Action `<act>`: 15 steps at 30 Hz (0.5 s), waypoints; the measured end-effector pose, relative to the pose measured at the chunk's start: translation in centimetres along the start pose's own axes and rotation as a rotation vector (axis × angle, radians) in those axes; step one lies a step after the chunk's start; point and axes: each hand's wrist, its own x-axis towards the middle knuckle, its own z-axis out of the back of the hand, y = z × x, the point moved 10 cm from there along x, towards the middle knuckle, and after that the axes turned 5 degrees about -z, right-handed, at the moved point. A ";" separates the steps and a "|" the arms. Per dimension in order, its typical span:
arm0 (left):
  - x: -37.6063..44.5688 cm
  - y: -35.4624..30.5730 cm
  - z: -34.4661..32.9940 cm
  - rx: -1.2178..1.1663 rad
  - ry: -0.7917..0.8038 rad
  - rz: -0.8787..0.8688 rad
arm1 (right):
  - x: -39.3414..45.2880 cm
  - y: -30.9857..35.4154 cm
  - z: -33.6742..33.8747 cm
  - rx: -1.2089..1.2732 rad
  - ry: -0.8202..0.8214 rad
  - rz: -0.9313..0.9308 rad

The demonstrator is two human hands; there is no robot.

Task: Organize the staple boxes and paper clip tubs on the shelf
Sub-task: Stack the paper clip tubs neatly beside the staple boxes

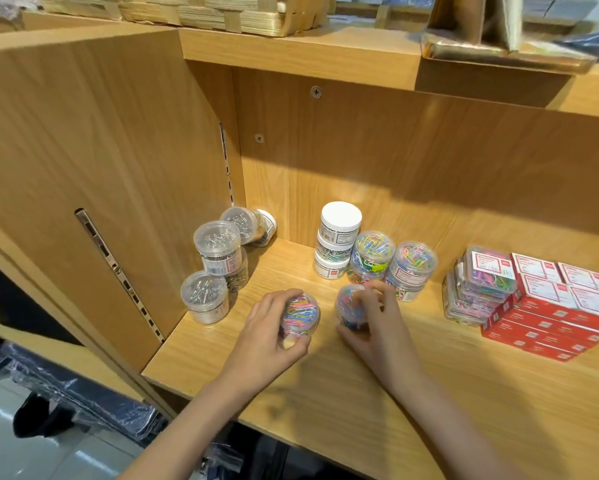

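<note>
My left hand (268, 332) grips a clear round tub of coloured paper clips (301, 315) on the wooden shelf (429, 393). Beside it my right hand (370, 323) curls round a second coloured-clip tub (348, 304). Behind them stand two stacks of coloured-clip tubs (372, 256) (412, 268) and a stack of white-lidded tubs (339, 237). Tubs of silver clips (218, 251) are piled at the left wall, one lying on its side (253, 223). Red staple boxes (561, 306) are stacked at the right, with clear square boxes of coloured clips (478, 285) next to them.
The shelf's left side panel (100, 185) carries a metal slotted rail. An upper shelf board (291, 53) hangs overhead with a woven basket (221, 12) and a gold box (498, 46) on it. Dark wrapped goods (83, 403) lie on the floor below left.
</note>
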 end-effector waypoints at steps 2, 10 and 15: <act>0.2 0.0 0.1 -0.011 0.002 -0.004 | -0.4 -0.6 0.4 0.034 -0.004 -0.022; 2.4 -2.4 -0.2 -0.105 -0.046 -0.044 | -0.3 -1.1 9.5 0.219 -0.270 -0.081; 7.3 -8.8 -1.0 -0.068 -0.073 -0.281 | 3.9 -3.1 11.9 0.073 -0.353 -0.106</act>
